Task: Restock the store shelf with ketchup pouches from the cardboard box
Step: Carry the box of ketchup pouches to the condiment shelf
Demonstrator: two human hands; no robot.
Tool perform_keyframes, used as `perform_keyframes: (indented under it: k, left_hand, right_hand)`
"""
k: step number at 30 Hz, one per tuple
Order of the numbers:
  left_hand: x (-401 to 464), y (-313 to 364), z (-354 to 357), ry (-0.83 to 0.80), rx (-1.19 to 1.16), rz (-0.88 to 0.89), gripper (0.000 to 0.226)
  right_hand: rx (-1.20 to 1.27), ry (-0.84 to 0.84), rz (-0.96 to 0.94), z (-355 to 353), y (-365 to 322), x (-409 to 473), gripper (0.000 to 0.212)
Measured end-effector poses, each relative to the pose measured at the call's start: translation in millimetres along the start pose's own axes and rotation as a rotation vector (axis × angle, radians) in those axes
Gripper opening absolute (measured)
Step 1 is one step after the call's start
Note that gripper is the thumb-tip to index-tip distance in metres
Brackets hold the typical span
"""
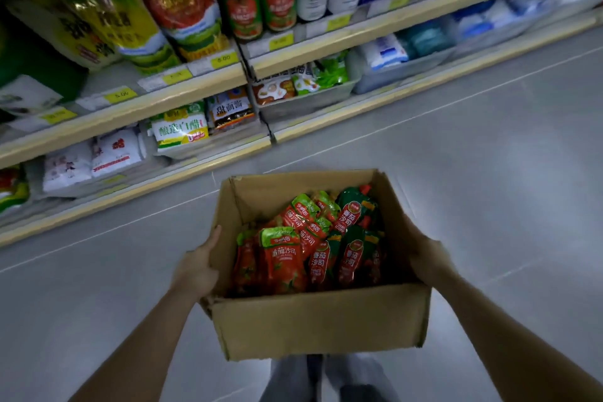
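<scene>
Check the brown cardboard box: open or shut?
Open. The brown cardboard box shows no flaps across its top, and red-and-green ketchup pouches are visible inside.

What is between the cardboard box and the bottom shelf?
Only bare grey floor lies between the cardboard box and the bottom shelf, as the head view shows.

Both bare arms are stretched forward. The left hand (199, 266) is pressed flat against one side of the box (319, 320), the right hand (424, 251) against the other.
</scene>
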State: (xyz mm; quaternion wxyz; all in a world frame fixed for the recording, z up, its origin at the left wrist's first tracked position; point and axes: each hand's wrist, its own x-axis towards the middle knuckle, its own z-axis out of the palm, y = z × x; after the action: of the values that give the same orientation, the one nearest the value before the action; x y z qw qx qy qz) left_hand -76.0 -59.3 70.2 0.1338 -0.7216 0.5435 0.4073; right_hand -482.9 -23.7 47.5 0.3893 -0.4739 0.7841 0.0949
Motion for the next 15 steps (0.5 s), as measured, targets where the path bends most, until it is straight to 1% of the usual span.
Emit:
perform_keyframes:
  k: [4,7,11,15]
  left_hand:
    - [-31.2,63.2,1.2,0.000,0.044,0.040,0.087]
    - [-51.4,120.2,7.1,0.008,0.099,0.068,0.086]
    - [-70.7,206.1,26.8,0.008,0.153,0.096,0.084]
    - [-87.3,292.6,59.0,0.014,0.141,0.092,0.084]
  right_hand:
    - [0.046,0.028,0.060,-33.9,53.8,-31.7,0.055]
    - [0.072,0.058,0.095,-62.1,101.4,-50.5,0.059]
    - [0.100,0.092,0.071,-114.9,167.6,-56.8,0.064]
    - [0.117,0.118,0.028,-173.2,238.5,-47.7,0.067]
